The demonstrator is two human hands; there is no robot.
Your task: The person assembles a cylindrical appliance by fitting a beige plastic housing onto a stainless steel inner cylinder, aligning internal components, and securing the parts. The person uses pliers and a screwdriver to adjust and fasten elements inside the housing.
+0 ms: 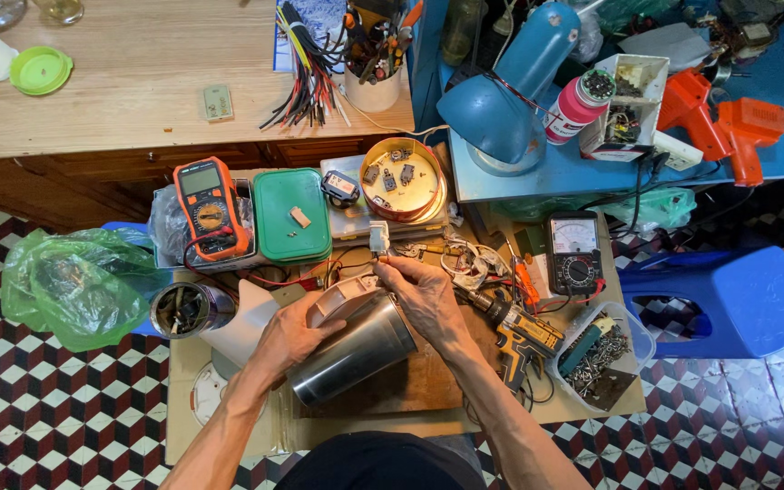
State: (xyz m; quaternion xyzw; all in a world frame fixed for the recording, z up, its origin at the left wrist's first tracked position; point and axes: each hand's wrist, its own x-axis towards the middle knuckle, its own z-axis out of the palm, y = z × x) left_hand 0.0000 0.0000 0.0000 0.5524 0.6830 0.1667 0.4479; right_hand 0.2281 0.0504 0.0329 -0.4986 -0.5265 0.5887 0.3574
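A shiny metal kettle body (356, 352) lies tilted on its side on a wooden board (410, 386), its white plastic base end (342, 295) turned away from me. My left hand (292, 336) grips the kettle near that base. My right hand (421, 295) reaches over the base end, fingertips pinching a small part by red wires (338, 269). A small white switch piece (378, 238) sits just beyond the fingers.
An orange multimeter (209, 207), green lid (292, 216) and round tin of parts (401, 179) lie ahead. A cordless drill (521, 334), analog meter (573, 251) and tub of screws (599, 354) sit right. A green bag (79, 281) and metal cup (181, 308) stand left.
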